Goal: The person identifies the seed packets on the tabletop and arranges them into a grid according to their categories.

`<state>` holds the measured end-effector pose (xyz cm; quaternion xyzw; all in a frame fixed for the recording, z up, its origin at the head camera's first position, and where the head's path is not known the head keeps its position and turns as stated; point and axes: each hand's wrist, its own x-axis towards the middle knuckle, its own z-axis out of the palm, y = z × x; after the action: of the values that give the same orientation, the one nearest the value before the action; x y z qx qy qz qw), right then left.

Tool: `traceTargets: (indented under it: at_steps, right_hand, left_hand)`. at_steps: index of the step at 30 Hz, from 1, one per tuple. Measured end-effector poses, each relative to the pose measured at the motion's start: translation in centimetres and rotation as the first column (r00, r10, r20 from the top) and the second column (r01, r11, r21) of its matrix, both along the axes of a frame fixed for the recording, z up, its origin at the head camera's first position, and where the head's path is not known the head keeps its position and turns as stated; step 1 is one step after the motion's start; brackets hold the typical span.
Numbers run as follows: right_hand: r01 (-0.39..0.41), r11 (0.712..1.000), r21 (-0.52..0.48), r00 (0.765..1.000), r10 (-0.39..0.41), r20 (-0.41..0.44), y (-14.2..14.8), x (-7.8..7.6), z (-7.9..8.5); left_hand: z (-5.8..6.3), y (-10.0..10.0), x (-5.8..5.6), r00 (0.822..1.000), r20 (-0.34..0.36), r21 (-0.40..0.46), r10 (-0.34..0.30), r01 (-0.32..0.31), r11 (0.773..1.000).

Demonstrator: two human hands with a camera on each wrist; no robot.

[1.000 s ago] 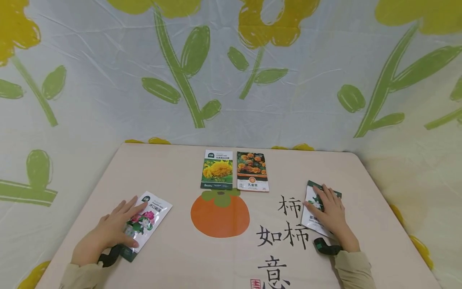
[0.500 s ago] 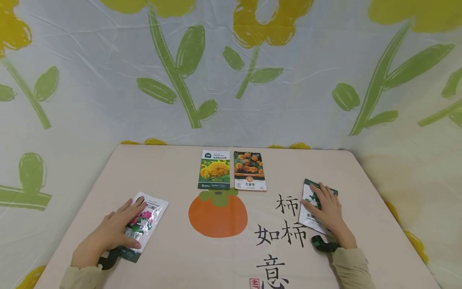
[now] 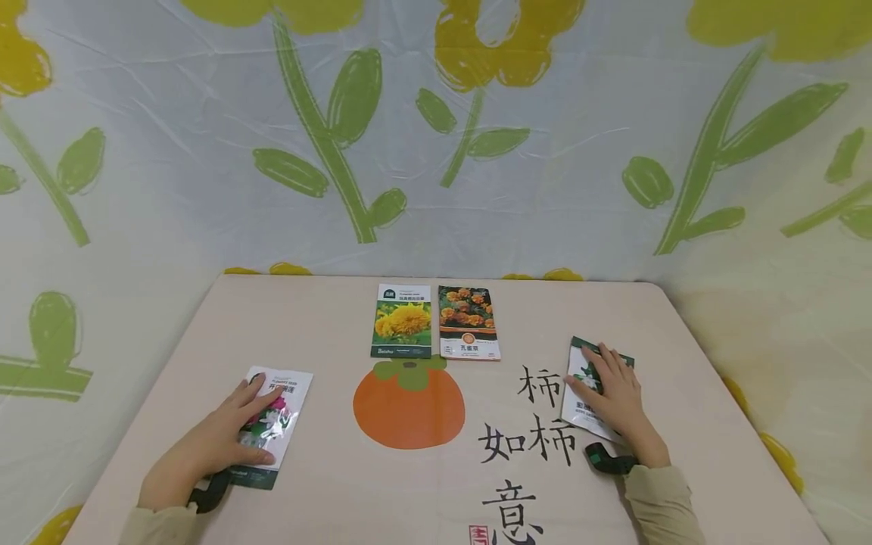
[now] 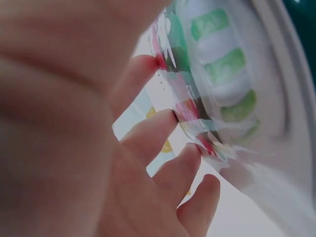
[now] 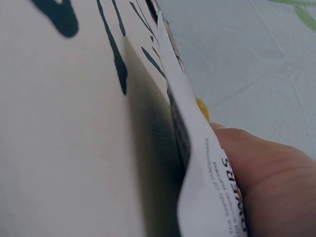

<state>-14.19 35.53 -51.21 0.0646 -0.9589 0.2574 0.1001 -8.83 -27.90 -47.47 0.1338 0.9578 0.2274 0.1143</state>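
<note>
My left hand (image 3: pixel 214 446) lies with spread fingers over a white seed packet (image 3: pixel 291 401) printed with pink and white flowers, at the table's left. Thumb and fingertips touch its face, and the palm side of the packet is covered. Up close in the left wrist view, fingertips (image 4: pixel 165 121) meet the glossy packet (image 4: pixel 232 84). At the right, my right hand (image 3: pixel 616 397) rests on another seed packet (image 3: pixel 575 405), white with a dark green top and white flowers. In the right wrist view that packet (image 5: pixel 202 173) shows a bent edge beside the thumb (image 5: pixel 269 165).
Two more seed packets lie side by side at the back middle: one with a yellow flower (image 3: pixel 402 322), one with orange marigolds (image 3: pixel 468 324). The pale tablecloth (image 3: pixel 327 318) bears a printed persimmon and dark characters. A flower-printed curtain (image 3: pixel 436 227) hangs behind the table.
The left packet has turned counterclockwise under my left hand and now lies straighter. My right hand stays on its packet. The head view has shifted slightly.
</note>
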Motion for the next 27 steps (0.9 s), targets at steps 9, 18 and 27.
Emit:
traceTargets:
  at_steps: [9,18,27]
  right_hand:
    - [-0.008,1.000,0.005,1.000,0.008,0.001,-0.02,-0.36,-0.26]
    - [-0.001,1.000,0.005,1.000,0.001,0.002,0.08,-0.12,-0.23]
    - [0.010,1.000,0.010,1.000,-0.010,0.004,0.10,-0.04,-0.18]
  left_hand:
    - [-0.26,0.03,0.46,1.000,-0.022,-0.002,0.001,-0.001,1.000]
    - [-0.39,0.37,0.29,0.998,-0.055,-0.005,0.000,0.000,1.000]
    - [-0.29,0.65,0.34,0.999,-0.034,0.011,0.016,-0.016,1.000]
